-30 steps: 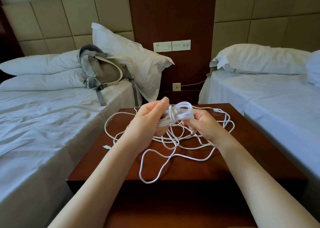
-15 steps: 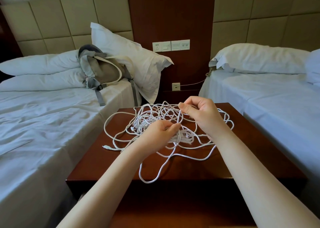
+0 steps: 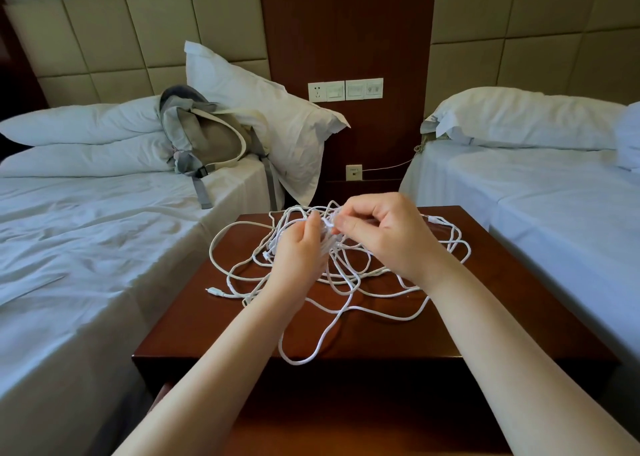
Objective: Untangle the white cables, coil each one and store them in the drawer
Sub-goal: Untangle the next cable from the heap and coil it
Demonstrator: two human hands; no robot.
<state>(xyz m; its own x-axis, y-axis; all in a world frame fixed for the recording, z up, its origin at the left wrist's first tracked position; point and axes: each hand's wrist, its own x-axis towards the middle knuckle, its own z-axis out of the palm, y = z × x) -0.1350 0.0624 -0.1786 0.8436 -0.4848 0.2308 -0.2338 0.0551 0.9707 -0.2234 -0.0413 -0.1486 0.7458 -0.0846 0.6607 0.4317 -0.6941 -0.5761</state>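
Observation:
A tangle of white cables [image 3: 346, 282] lies spread over the dark wooden nightstand [image 3: 502, 317], with one loop hanging over its front edge and a connector end at the left. My left hand [image 3: 299, 251] and my right hand [image 3: 384, 233] are raised over the back of the tangle, close together. The right hand's thumb and fingers pinch a white strand at the top of the knot. The left hand's fingers curl round strands just beside it. The drawer front below the nightstand top is in shadow.
A bed [image 3: 86, 265] with white sheets stands left, with pillows and a grey-beige backpack [image 3: 207, 140] by its edge. A second bed [image 3: 554, 213] stands right. Wall sockets and switches [image 3: 346, 90] sit on the wooden panel behind.
A second ago both hands held a bunched coil up; it now lies loose in the tangle. Since then the left hand has risen to meet the right at the knot's top.

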